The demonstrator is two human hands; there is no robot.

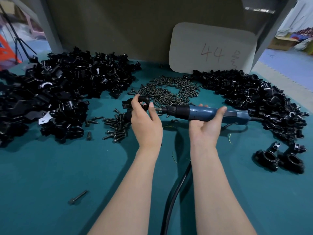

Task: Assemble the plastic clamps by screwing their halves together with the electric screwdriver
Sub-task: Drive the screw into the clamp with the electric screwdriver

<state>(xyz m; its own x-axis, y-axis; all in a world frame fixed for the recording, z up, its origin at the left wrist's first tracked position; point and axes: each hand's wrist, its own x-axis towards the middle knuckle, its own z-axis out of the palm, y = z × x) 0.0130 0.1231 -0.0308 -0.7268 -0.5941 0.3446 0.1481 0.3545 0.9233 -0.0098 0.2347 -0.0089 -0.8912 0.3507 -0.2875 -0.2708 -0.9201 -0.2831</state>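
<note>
1. The left hand (145, 119) sits at the centre of the frame, its fingers and thumb curled round a black clamp (143, 100) held above the table (50, 175).
2. The right hand (205, 126), just right of centre, is turned palm up. Its fingers are wrapped round the blue body of the screwdriver (199, 111) and the thumb lies along the near side.
3. The screwdriver lies level and its bit points left at the clamp. The bit seems to meet the clamp, though the left fingers hide the spot.
4. A black cable (174, 192) runs from bottom centre up between the forearms.
5. A large pile of black halves (59, 90) fills the upper left of the table, and a second heap (254, 95) fills the right.
6. Small screws (169, 90) lie scattered above the hands, between the two piles.
7. Longer bolts (116, 128) lie just left of the left hand, and a lone bolt (77, 197) lies at lower left.
8. Two finished clamps (279, 158) sit side by side at lower right.
9. A pale card (211, 48) marked "44" stands at upper right.
</note>
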